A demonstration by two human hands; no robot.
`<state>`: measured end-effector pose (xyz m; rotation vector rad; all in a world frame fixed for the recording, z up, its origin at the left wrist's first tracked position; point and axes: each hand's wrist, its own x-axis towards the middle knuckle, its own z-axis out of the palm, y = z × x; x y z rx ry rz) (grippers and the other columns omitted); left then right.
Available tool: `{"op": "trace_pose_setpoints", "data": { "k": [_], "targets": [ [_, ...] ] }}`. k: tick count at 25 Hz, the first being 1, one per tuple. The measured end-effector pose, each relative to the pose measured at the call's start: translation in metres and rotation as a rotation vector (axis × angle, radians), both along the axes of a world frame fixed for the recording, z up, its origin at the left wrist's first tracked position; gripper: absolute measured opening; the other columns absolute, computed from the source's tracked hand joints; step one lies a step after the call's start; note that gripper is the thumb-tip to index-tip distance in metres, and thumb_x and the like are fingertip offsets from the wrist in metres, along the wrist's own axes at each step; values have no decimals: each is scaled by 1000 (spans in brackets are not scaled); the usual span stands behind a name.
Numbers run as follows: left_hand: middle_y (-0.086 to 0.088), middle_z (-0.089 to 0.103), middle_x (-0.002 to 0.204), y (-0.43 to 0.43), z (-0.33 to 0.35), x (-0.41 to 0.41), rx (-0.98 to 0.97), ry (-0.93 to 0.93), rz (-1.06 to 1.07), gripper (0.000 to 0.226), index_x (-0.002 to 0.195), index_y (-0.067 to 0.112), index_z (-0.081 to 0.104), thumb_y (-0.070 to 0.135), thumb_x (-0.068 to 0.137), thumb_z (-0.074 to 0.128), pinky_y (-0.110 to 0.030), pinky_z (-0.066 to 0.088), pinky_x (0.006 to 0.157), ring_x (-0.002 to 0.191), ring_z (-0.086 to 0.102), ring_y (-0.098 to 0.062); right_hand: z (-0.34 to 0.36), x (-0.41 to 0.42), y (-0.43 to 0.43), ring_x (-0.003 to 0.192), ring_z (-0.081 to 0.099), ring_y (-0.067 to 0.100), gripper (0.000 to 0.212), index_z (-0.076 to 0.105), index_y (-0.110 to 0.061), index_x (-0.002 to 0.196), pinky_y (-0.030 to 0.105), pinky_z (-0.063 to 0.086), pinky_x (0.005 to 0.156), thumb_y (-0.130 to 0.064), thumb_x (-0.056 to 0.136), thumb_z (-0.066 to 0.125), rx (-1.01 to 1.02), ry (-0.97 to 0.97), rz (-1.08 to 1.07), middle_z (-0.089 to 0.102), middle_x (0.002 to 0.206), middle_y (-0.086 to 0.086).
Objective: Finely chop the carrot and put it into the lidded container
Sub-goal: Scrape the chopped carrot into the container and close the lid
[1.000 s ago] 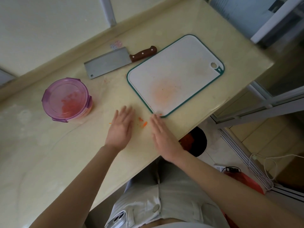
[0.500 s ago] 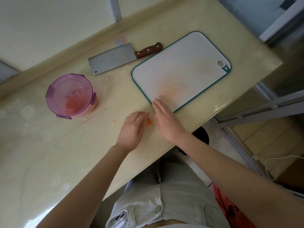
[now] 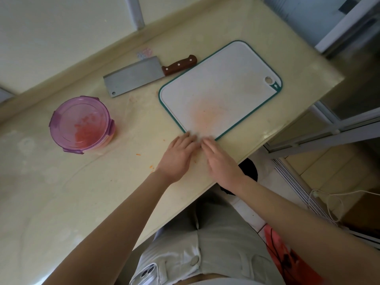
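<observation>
The white cutting board, rimmed in green, is laid flat on the pale counter and is taken as the reference. An orange stain is seen on the part of the board nearest the person.

The left hand is laid palm down on the counter just beside the board's near corner. Its fingers are held straight and pressed together, and their tips are placed against the board's rim at that corner. The right hand is laid palm down at the same near edge of the board, just to the right of that corner. Its fingers are held straight and only slightly parted; whether the tips touch the rim or overlap it cannot be told. The fingertips of the two hands are set nearly touching. Nothing is pinched or gripped by either hand, and what is covered by the palms cannot be told.

The lidded container, round and closed with a clipped purple lid, is stood well to the left of the board. The chopped carrot is seen through the lid, inside the container. A few carrot shreds are scattered on the counter between the container and the board's near corner.

The cleaver is laid flat just beyond the board's left side, with its wooden handle directed at the board's far corner and set just beside it
</observation>
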<state>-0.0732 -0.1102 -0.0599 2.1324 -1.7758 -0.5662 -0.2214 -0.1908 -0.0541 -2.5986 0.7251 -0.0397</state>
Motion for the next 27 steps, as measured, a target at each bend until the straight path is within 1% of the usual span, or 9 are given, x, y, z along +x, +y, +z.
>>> {"op": "trace_pose_setpoints", "data": {
  "k": [3, 5, 8, 10, 13, 15, 17, 23, 27],
  "targets": [
    [-11, 62, 108, 17, 0, -5, -45, 77, -76, 30, 98, 8, 63, 11, 88, 35, -45, 43, 98, 110, 55, -30, 3, -12, 22, 119, 56, 30, 42, 53, 6, 127, 21, 27, 107, 8, 85, 57, 89, -30, 18, 55, 127, 20],
    [-10, 60, 101, 21, 2, -4, -47, 63, -35, 32, 99, 7, 62, 12, 86, 33, -43, 46, 91, 98, 56, -30, 6, -13, 18, 113, 59, 29, 38, 57, 5, 123, 20, 30, 105, 7, 85, 56, 73, -73, -21, 59, 122, 19],
    [-12, 56, 121, 19, 1, 3, -41, -21, 81, 42, 121, 6, 56, 12, 87, 32, -47, 37, 105, 115, 51, -33, 1, -4, 3, 137, 36, 30, 43, 40, 6, 138, 27, 18, 112, -4, 96, 41, 9, -27, -89, 39, 146, 20],
    [-10, 40, 145, 19, 0, 5, 20, -48, 161, 44, 138, 8, 41, 12, 95, 34, -40, 14, 117, 137, 31, -29, -1, -3, 8, 144, 21, 27, 45, 31, 4, 143, 28, 12, 116, -6, 100, 37, 11, 25, -43, 26, 153, 18],
    [-6, 22, 154, 23, -5, 8, 61, -13, 208, 46, 145, 10, 26, 19, 101, 32, -28, -3, 117, 144, 11, -20, 6, -11, 21, 133, 43, 29, 40, 50, 4, 131, 35, 34, 111, -10, 97, 36, 13, -13, 98, 49, 138, 18],
    [-6, 24, 153, 22, -4, 7, 63, -8, 213, 45, 145, 11, 28, 19, 101, 33, -29, 0, 118, 144, 13, -20, 9, -7, 12, 133, 42, 25, 41, 47, 0, 134, 31, 27, 114, -13, 98, 32, 6, -18, 24, 48, 139, 14],
    [-6, 27, 152, 18, -2, 6, 65, -16, 225, 45, 144, 13, 30, 16, 100, 34, -33, 5, 118, 143, 17, -21, 10, 3, 0, 131, 42, 26, 39, 45, 0, 135, 34, 32, 113, -7, 97, 41, 27, -18, -48, 48, 138, 14],
    [0, 24, 153, 14, -1, 2, 128, -98, 201, 47, 146, 19, 26, 16, 99, 33, -38, 5, 117, 143, 13, -21, 10, 13, 5, 90, 60, 29, 29, 62, 2, 100, 38, 56, 81, 10, 73, 67, -3, -21, -35, 62, 96, 15],
    [-6, 47, 135, 6, 0, 8, 43, -52, 231, 42, 135, 12, 45, 8, 93, 43, -37, 26, 110, 130, 37, -25, 20, 23, -4, 97, 52, 27, 14, 61, 0, 101, 41, 50, 84, 1, 87, 57, 19, -39, -163, 57, 100, 13]
  ]
}}
